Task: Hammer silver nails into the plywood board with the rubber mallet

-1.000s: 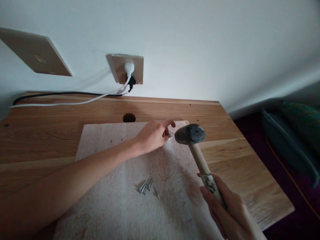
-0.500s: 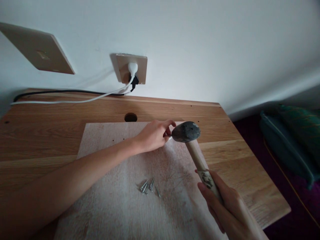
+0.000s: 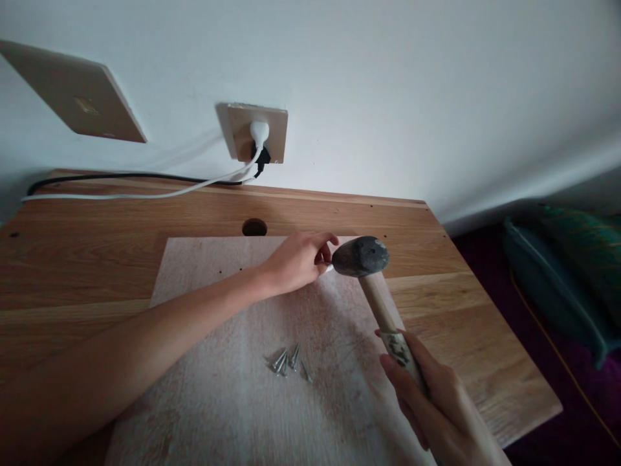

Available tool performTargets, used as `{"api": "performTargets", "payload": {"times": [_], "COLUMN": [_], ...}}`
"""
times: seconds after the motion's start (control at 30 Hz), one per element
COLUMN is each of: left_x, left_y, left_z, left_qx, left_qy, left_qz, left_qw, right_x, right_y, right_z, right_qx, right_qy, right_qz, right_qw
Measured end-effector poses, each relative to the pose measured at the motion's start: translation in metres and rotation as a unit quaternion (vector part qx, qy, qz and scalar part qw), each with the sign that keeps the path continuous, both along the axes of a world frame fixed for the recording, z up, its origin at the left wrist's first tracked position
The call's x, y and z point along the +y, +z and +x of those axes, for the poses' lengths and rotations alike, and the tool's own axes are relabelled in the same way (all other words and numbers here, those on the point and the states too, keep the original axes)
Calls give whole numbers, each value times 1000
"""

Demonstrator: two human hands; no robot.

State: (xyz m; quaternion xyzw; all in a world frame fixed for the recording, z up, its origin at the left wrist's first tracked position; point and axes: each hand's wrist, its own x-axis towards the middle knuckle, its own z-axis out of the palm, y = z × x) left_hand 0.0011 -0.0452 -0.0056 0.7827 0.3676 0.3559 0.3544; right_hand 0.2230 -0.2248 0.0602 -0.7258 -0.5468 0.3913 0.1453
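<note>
Since the black-headed, wooden-handled mallet (image 3: 376, 304) above the far-right part of the whitish wooden board (image 3: 204, 388) is probably stiff and head-heavy, the right hand (image 3: 439, 401) sensibly grasps its patterned grip (image 3: 396, 349), though I cannot tell what, if anything, the left hand (image 3: 294, 265) pinches.

A person's bare left forearm (image 3: 160, 343) enters from the lower left and stretches diagonally up towards the centre, nearly straight at the wrist (image 3: 255, 285). The left hand (image 3: 298, 262) has its back turned up, pointing right, with one finger (image 3: 330, 237) arched outward above and the tips below it drawn close together in a pinch, partly hidden. At the lower right, the right hand (image 3: 436, 391) slants up and to the left, curled in a grip, its wrist near the bottom edge.
</note>
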Motion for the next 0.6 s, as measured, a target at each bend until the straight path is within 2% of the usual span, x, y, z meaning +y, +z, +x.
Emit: {"api": "performTargets", "payload": {"times": [0.43, 0.6], "left_x": [1, 1], "left_y": [4, 0], "left_z": [-1, 0], "left_qx": [4, 2], "left_qy": [-1, -1], "left_qz": [-1, 5], "left_qw": [1000, 1000], "right_x": [-1, -1], "right_y": [-3, -3], "right_z": [1, -2], "right_qx": [-5, 1], "right_qy": [-2, -17], "right_qz": [7, 5], "right_qw": [1000, 1000]}}
